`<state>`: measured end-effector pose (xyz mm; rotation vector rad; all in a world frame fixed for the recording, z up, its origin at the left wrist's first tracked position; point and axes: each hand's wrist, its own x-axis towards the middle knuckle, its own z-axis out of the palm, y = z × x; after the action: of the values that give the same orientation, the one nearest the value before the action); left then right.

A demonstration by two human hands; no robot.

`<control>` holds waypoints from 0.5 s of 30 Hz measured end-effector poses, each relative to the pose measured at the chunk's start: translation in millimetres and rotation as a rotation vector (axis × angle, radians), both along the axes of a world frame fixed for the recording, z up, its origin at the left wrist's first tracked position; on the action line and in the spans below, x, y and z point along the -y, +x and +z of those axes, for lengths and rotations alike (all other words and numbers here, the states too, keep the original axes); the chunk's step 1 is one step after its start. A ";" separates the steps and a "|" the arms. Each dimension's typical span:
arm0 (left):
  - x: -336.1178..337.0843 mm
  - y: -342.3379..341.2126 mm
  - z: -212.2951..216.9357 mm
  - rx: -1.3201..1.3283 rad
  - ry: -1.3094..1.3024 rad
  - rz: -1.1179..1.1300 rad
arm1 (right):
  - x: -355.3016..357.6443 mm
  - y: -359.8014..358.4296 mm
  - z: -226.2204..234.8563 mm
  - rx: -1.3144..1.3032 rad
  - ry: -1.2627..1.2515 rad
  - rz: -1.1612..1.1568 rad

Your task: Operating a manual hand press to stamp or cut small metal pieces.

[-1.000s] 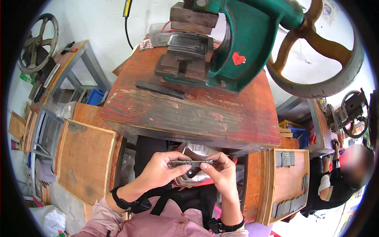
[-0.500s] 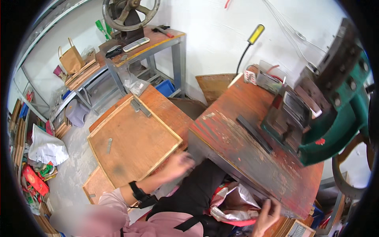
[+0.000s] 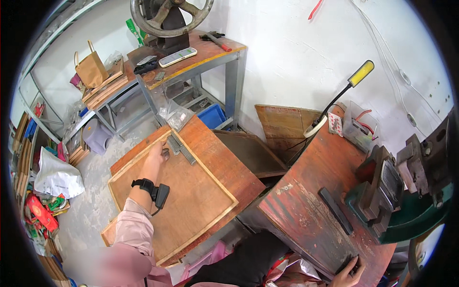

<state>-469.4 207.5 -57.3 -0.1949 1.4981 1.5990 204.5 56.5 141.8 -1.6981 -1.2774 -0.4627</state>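
My left hand point(image 3: 157, 152) reaches over a shallow wooden tray point(image 3: 201, 201) with a raised rim, its fingers curled near the far corner. Beside the fingertips lie several narrow grey metal strips point(image 3: 185, 152). Something small and dark shows at the thumb, but I cannot tell whether it is a held piece. On the near right edge of the worn red bench point(image 3: 296, 205), my right hand point(image 3: 352, 274) has its fingers bent together around a small dark patch that I cannot identify. A silver-lined bag point(image 3: 294, 270) lies in my lap, partly cut off by the lower edge.
A green press point(image 3: 411, 215) stands on the bench at right. Near it lie a dark bar point(image 3: 335, 210), a yellow-headed lamp point(image 3: 361, 74) and a clear plastic box point(image 3: 358, 125). A second machine with a handwheel point(image 3: 169, 16) stands on the back table, beside a hammer point(image 3: 219, 42).
My left hand has moved away from my lap to the tray's far corner. My right hand has moved off the bag's edge onto the bench edge. The view has shifted.
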 end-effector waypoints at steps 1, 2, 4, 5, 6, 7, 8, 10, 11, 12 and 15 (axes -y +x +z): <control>-8.5 2.5 6.8 -0.024 -0.067 0.023 | -0.6 -1.1 0.5 0.018 0.000 -0.010; -15.1 4.4 13.9 -0.059 -0.072 -0.005 | -1.3 -2.0 0.3 0.038 -0.001 -0.020; -24.1 11.2 22.2 -0.124 -0.085 -0.062 | -3.0 -3.0 -1.1 0.021 0.005 -0.039; -26.9 15.4 23.3 -0.172 -0.053 -0.066 | -3.7 -3.3 -1.8 0.029 0.010 -0.045; -28.3 19.1 22.5 -0.220 -0.019 -0.071 | -4.2 -3.7 -2.7 0.036 0.017 -0.053; -29.2 22.4 20.4 -0.278 -0.001 -0.058 | -4.5 -3.9 -3.1 0.023 0.011 -0.060; -29.5 25.9 16.8 -0.422 -0.030 -0.101 | -4.6 -4.2 -3.5 0.029 0.006 -0.065; -26.4 32.0 9.9 -0.699 -0.105 -0.163 | -4.4 -4.2 -3.3 0.040 -0.004 -0.071; -22.2 33.9 7.7 -0.979 -0.147 -0.264 | -4.1 -4.0 -3.1 0.055 -0.009 -0.078; -16.5 34.6 7.1 -1.228 -0.173 -0.377 | -3.9 -3.7 -2.7 0.070 -0.013 -0.084; -3.0 32.0 12.0 -1.803 -0.146 -0.615 | -3.8 -2.3 -2.7 0.102 -0.032 -0.111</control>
<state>-437.4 210.5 -45.3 1.8855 2.4541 0.8960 202.2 60.4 139.0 -1.7979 -1.2728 -0.6038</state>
